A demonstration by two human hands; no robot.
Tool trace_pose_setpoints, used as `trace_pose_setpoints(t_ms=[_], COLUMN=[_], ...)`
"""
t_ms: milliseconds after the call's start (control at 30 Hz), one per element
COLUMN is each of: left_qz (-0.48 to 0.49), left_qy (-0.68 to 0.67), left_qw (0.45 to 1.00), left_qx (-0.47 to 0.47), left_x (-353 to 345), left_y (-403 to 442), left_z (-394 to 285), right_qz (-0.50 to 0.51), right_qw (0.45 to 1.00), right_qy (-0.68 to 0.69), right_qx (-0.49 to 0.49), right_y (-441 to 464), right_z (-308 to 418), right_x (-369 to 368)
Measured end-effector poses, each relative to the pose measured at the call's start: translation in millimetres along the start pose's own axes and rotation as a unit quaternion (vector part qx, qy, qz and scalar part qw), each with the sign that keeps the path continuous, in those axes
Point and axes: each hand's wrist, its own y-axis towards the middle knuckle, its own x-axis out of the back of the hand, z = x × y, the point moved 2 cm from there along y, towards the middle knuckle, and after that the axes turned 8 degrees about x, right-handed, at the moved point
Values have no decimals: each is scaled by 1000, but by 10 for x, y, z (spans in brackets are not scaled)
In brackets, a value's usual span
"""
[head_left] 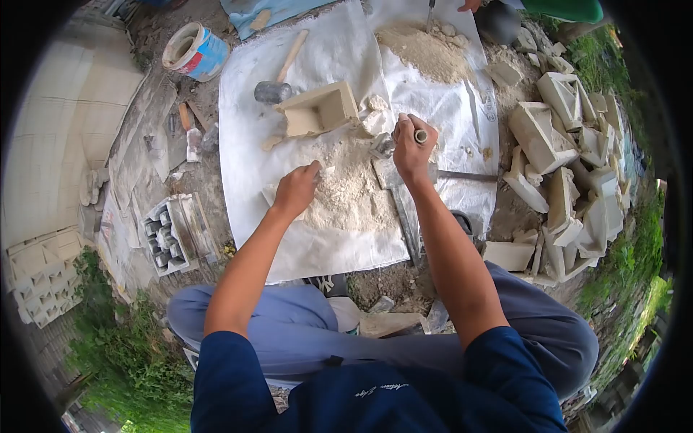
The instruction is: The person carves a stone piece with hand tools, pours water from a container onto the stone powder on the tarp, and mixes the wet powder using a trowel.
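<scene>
Gripping a round-ended tool handle (421, 136), the right hand (413, 153) is curled into a fist above the white sheet (245, 180), so the handle sits over the sheet's right half, its end pointing up toward the camera. A metal piece (382, 146) shows just beside the fist; whether it belongs to the handle cannot be told. Beneath and beside this hand lies a flat metal plate (388, 173), with a long metal bar (406, 227) running from it toward the person.

The left hand (297, 190) is low over the sheet, fingers bent, at the edge of a spread of pale crushed rubble (350, 198). A small pale lump is just beside its fingertips; whether the fingers are clamped on anything cannot be told.

Beyond the rubble stands a broken hollow block (317, 112), its cavity facing up. Near its far left corner lies a mallet (273, 92) with a black head and a wooden handle. Farther off, a heap of brownish material (426, 54) rests on the sheet.

Left of the sheet stand a blue and white bucket (206, 56) and, nearer the person, a block with rows of openings (167, 238). To the right, broken pale blocks (541, 137) are piled beside grass. At the top edge, part of another person's hand (469, 5) shows.
</scene>
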Motion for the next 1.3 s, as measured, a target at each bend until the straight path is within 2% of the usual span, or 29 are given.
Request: trace_pose_setpoints(t_ms=[100,133,167,233,300,367,400,433,500,533,567,633,700,767,833,933,967,1033,1100,1133,1167,1233,1300], left_qz=[-42,-13,-18,31,51,-14,-24,-52,-88,-113,-133,-153,-201,-208,-224,-223,-227,-222,-247,-233,-235,-254,-238], left_qy=[1,-10,-11,1,15,-34,-39,-38,-43,-37,-32,-70,-186,-211,-251,-221,-210,-216,-217,-225,-225,-170,-174], left_qw=[998,998,998,999,999,998,997,995,991,989,987,981,952,945,916,928,932,929,902,895,896,909,910], left_qx=[46,60,60,-14,4,55,59,70,91,90,88,97,134,140,217,202,187,205,281,307,303,284,291], left_x=[30,-21,-72,-129,-109,25,84,148,294,351,370,258,-2,-249,-340,-344,-326,-311,-388,-401,-382,-414,-419], left_y=[37,10,-49,-178,-193,-194,-177,-160,-110,-113,-163,-204,-249,-251,-263,-256,-248,-243,-207,-205,-201,-207,-184], left_z=[131,190,234,200,198,221,272,345,506,584,636,778,932,1057,1034,1000,986,952,963,934,918,887,890], right_qz=[-8,-12,-9,-16,-8,-12,-55,-81,-89,21,28,117,132,196,212,200,200,264,317,312,310,251,251], right_qw=[999,999,999,997,997,991,988,973,974,990,990,982,977,960,956,962,965,964,946,945,946,948,956], right_qy=[34,45,46,57,75,125,134,209,196,126,120,138,166,186,183,159,131,-18,-21,-32,-33,81,105], right_qx=[-21,-29,-25,-45,-27,-50,-55,-60,-76,-65,-71,-59,-37,-78,-84,-93,-106,-36,-64,-92,-88,-176,-110], right_y=[-45,-44,-52,-83,-116,-149,-163,-198,-297,-261,-276,-235,-252,-368,-530,-778,-904,-1160,-1100,-1067,-1024,-886,-808], right_z=[52,68,90,142,203,261,320,349,460,631,757,1018,1189,1306,1352,1230,1031,490,775,799,805,801,992], right_x=[-20,-15,-9,7,43,86,75,52,-46,-72,-133,-366,-503,-619,-782,-995,-1060,-1115,-1406,-1454,-1453,-1373,-1279])
